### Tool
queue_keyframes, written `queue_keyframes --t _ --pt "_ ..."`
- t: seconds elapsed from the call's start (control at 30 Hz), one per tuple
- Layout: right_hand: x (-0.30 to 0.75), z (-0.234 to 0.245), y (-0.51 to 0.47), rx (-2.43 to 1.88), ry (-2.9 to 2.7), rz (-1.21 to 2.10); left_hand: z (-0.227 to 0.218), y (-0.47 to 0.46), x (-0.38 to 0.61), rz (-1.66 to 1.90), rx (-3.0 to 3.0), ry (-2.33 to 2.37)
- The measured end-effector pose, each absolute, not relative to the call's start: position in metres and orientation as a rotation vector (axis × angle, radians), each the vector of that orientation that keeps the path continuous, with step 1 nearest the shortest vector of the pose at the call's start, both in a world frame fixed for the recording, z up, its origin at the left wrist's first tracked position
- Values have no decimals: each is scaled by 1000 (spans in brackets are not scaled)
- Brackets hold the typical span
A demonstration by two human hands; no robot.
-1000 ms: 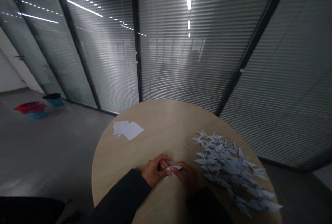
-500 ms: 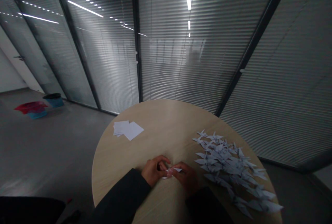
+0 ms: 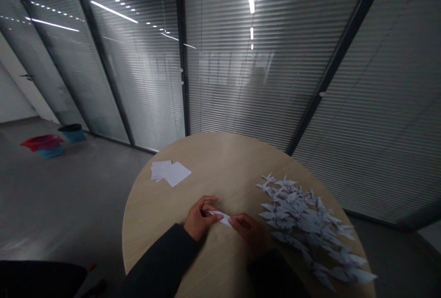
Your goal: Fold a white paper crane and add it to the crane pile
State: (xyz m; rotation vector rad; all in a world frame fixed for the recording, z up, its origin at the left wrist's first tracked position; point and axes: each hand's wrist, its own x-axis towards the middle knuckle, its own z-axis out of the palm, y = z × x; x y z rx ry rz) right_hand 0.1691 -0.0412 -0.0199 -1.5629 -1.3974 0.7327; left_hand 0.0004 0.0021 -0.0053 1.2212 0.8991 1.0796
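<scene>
Between my two hands is a small folded white paper [image 3: 225,219], a narrow slanted strip just over the near part of the table. My left hand [image 3: 200,217] pinches its left end between thumb and fingers, with the index finger stretched out above it. At the right end, my right hand [image 3: 248,231] grips the paper between thumb and curled fingers. Parts of the paper are hidden under the fingertips. Close to my right hand lies a heap of folded white paper cranes [image 3: 303,217].
The round wooden table [image 3: 220,151] carries a few square white paper sheets [image 3: 177,174] at its left back. Glass partitions with blinds [image 3: 241,105] stand behind it. Two bins, one red-lined [image 3: 46,144] and one black-lined [image 3: 72,132], are on the floor at left.
My hands have drawn slightly apart, the left one moving up and left. More of the folded paper now shows between them as a flat strip.
</scene>
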Motion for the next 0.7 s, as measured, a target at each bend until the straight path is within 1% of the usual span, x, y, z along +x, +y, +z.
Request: queue_keyframes --t 0.07,0.3,0.43,0.7 --pt "167 -21 -42 -1548 -1422 740 -3 1 0 1100 1214 898" --pt "159 -26 -46 -1497 -1530 605 -3 -2 2 1077 1327 922" --pt "159 -22 -46 -1556 -1540 659 -3 -3 2 1082 1347 944" --pt "164 -15 -43 -1602 -1620 842 1 -5 5 1039 1183 956"
